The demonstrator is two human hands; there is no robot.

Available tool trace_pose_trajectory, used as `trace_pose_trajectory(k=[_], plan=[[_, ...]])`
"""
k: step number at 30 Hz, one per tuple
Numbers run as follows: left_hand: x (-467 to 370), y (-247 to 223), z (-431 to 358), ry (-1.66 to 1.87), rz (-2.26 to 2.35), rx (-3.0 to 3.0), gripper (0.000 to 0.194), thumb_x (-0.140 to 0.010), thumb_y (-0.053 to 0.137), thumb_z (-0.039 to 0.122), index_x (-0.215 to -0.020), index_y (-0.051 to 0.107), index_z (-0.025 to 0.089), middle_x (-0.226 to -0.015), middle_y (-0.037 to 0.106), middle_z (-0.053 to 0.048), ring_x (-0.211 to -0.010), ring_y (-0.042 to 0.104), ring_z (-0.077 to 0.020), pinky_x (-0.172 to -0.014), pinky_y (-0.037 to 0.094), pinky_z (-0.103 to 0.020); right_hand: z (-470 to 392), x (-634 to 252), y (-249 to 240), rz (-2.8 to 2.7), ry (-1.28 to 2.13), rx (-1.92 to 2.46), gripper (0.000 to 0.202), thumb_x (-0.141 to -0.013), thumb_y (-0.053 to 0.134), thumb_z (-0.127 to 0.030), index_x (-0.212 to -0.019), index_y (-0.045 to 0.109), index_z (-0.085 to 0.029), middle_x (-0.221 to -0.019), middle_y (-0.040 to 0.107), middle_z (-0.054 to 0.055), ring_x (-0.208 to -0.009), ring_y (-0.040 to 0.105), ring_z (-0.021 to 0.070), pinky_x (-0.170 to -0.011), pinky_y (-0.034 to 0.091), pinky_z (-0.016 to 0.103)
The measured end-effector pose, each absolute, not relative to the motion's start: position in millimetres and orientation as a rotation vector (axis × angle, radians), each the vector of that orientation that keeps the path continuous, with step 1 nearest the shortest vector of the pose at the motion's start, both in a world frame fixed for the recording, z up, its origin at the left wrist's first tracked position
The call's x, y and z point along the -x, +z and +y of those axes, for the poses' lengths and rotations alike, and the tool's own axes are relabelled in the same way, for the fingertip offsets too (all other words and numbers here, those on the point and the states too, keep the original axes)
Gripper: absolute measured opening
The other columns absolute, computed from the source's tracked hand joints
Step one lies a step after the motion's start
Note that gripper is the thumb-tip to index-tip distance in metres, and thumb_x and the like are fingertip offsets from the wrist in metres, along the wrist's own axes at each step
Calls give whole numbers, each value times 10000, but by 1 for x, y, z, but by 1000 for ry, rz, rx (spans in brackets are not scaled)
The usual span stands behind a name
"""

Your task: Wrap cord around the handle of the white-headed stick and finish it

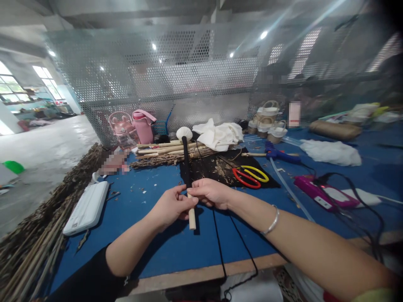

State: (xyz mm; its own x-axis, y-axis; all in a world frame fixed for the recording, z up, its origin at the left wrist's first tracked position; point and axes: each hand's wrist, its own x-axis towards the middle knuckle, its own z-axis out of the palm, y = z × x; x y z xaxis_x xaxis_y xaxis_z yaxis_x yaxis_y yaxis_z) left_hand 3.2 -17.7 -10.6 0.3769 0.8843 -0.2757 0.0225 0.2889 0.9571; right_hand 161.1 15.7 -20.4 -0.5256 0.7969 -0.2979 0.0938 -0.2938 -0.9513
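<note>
A pale wooden stick (192, 219) points toward me, its upper part wrapped in black cord (186, 161), with a white rounded head (184, 134) at the far end. My left hand (172, 204) holds the stick from the left, thumb and fingers closed around it below the wrapping. From the right, my right hand (210, 193) pinches at the lower edge of the black wrapping, its fingertips touching the stick. Loose black cord (218, 239) hangs below my right hand and over the table's front edge.
Red and yellow scissors (251, 176) lie on a black cloth (209, 170). A blue glue gun (281, 154) and a purple power strip (325, 193) are at right. A white power bank (86, 207) and dry stalks (40, 239) lie left. White cloth (218, 134) sits behind.
</note>
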Motion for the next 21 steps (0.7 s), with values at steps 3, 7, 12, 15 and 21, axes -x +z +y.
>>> trace_pose_trajectory(k=[3,7,12,15,21], plan=[[-1,-10,-16,747,984,-1068,743,-697,737,280,-1332,386,121,-623,602,1,-503,578,-100,-464,450,-187,17,-164,-17,-1410,1941,1071,328,-711,670,-378,-641,419,-179,-396,330,-120,-319,173,15,-296,110,153],[2,-8,-16,766,922,-980,625,-736,705,248,-1280,424,125,-755,663,-78,-574,632,-126,-501,490,-202,20,-169,-12,-1334,2055,1002,322,-690,696,-352,-687,424,-181,-418,304,-133,-335,137,8,-310,86,141],[0,-7,-18,714,859,-998,418,-781,653,254,-1152,503,133,-884,668,-117,-667,656,-148,-521,517,-213,19,-168,-12,-1350,1974,1068,343,-666,712,-357,-647,421,-177,-403,326,-123,-326,171,10,-297,106,147],[-2,-9,-18,694,943,-1039,480,-769,667,261,-1190,478,131,-787,653,-73,-627,637,-136,-488,500,-201,18,-166,-15,-1403,1901,1119,311,-690,685,-341,-619,436,-168,-390,340,-111,-322,201,15,-292,122,149],[0,-9,-17,791,969,-990,625,-737,702,192,-1275,398,97,-687,638,-36,-544,604,-94,-499,482,-170,19,-168,-13,-1328,1983,1067,301,-708,681,-340,-654,436,-174,-393,301,-125,-332,153,13,-300,102,137]])
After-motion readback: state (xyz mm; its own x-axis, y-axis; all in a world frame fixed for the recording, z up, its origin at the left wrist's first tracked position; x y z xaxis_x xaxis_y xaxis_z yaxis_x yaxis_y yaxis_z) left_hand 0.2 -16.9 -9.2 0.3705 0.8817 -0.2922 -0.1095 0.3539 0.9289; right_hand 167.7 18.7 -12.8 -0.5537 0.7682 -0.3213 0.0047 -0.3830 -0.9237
